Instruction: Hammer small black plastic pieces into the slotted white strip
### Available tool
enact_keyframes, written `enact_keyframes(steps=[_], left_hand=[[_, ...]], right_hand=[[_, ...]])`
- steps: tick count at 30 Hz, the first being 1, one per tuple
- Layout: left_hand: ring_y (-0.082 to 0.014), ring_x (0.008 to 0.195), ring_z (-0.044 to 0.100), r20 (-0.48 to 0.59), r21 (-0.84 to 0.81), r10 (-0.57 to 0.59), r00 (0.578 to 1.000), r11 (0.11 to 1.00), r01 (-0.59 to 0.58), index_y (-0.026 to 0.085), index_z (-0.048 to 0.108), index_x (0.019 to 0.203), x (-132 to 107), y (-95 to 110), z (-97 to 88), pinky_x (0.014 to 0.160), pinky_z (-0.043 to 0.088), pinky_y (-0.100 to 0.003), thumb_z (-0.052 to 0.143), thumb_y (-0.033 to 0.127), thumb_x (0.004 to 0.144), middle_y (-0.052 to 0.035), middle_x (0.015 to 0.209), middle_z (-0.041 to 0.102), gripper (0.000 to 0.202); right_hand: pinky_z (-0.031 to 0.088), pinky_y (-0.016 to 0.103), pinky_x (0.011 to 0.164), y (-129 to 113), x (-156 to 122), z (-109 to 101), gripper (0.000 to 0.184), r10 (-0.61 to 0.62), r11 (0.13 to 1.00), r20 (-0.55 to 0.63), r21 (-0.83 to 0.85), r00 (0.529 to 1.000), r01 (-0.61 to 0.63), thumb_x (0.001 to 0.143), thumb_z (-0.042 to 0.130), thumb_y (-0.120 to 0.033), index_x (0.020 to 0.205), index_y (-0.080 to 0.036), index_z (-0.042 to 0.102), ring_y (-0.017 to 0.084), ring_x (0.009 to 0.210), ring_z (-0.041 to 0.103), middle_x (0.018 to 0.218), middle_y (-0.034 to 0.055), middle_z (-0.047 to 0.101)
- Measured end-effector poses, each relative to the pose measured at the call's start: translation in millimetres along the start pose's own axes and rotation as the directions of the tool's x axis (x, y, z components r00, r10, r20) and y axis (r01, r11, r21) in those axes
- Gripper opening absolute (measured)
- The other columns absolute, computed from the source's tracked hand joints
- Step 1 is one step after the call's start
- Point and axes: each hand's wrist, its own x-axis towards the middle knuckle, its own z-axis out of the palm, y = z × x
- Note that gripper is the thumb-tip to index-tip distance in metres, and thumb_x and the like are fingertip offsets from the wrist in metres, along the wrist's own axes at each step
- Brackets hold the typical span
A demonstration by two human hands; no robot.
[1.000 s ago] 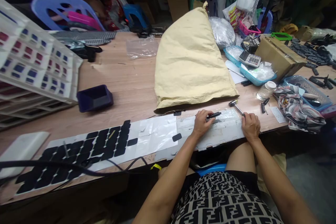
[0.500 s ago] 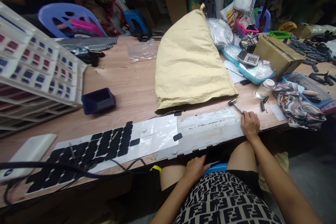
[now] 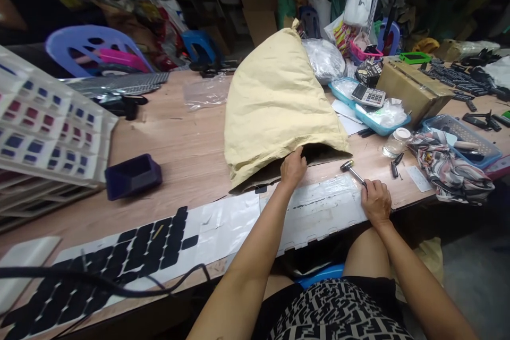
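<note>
A large pale-yellow sack (image 3: 279,101) lies on the table with its mouth toward me. My left hand (image 3: 294,168) is at that mouth with its fingers curled on the upper edge, which is raised over a dark gap. What lies inside the sack is hidden. My right hand (image 3: 375,201) is closed around the handle of a small hammer (image 3: 354,171), whose head points away to the left. It rests by the right end of a white, tape-covered board (image 3: 322,212) along the table's front edge.
Left of the board, black rounded pads (image 3: 139,247) lie on a white sheet beside a dark cable (image 3: 119,288). A purple tray (image 3: 133,178) and white crate (image 3: 51,127) stand left. At right are a jar (image 3: 396,144), a calculator (image 3: 368,95) and a blue basket (image 3: 488,154).
My left hand has risen from my lap to the sack's mouth, and the sack's front edge has lifted open. My right hand stays on the hammer. The view has shifted slightly.
</note>
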Motion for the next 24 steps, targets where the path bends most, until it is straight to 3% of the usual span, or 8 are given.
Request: enact_keyframes(steps=[4,8,12,18,24], left_hand=[[-0.0272,0.11,0.063,-0.004,0.038,0.01,1.0,0.999,-0.01,0.024,0.068,0.119,13.6,1.8,12.9,0.089,0.048,-0.034,0.059,0.041,0.092,-0.0095,0.117,0.069,0.033],[-0.0294,0.113,0.06,-0.012,0.115,0.022,1.0,0.993,-0.021,0.024,0.072,0.111,5.7,3.6,25.3,0.091,0.047,-0.036,0.06,0.038,0.091,-0.0109,0.115,0.065,0.027],[-0.0289,0.113,0.058,-0.032,0.087,0.095,0.995,0.992,-0.091,0.024,0.073,0.103,-25.1,-6.7,18.9,0.092,0.044,-0.037,0.062,0.036,0.09,-0.0096,0.111,0.065,0.02],[-0.0265,0.101,0.058,0.043,-0.082,0.157,0.987,0.985,-0.153,0.026,0.072,0.102,-90.3,-28.7,18.1,0.089,0.041,-0.038,0.069,0.032,0.087,-0.0035,0.1,0.071,0.016],[-0.0275,0.103,0.055,-0.066,-0.184,0.09,0.994,0.978,-0.101,0.027,0.074,0.098,-97.9,-29.0,37.3,0.09,0.039,-0.039,0.073,0.037,0.085,-0.0037,0.096,0.071,0.017]], right_hand=[[0.032,0.035,0.075,-0.8,-0.8,0.5,0.025,0.011,1.0,0.011,0.005,1.0,-0.011,0.098,0.05,-0.026,0.115,-0.018,0.066,0.024,0.088,0.047,0.097,0.0087,0.061],[0.033,0.035,0.075,-0.7,-1.2,1.2,0.024,0.012,1.0,0.0,-0.006,1.0,-0.012,0.098,0.05,-0.026,0.114,-0.018,0.066,0.023,0.087,0.047,0.096,0.0084,0.062],[0.032,0.034,0.073,-0.5,-1.5,1.0,0.024,0.01,1.0,-0.011,-0.01,1.0,-0.01,0.097,0.05,-0.026,0.113,-0.018,0.067,0.023,0.087,0.047,0.097,0.0086,0.063],[0.034,0.035,0.074,0.7,1.1,1.0,0.027,0.016,1.0,0.007,-0.027,1.0,-0.016,0.097,0.051,-0.026,0.116,-0.018,0.068,0.024,0.088,0.049,0.098,0.0093,0.063],[0.042,0.034,0.076,0.9,0.6,-8.6,0.028,0.009,0.994,0.086,0.11,0.996,-0.018,0.097,0.05,-0.025,0.115,-0.017,0.071,0.024,0.088,0.054,0.096,0.0102,0.066]])
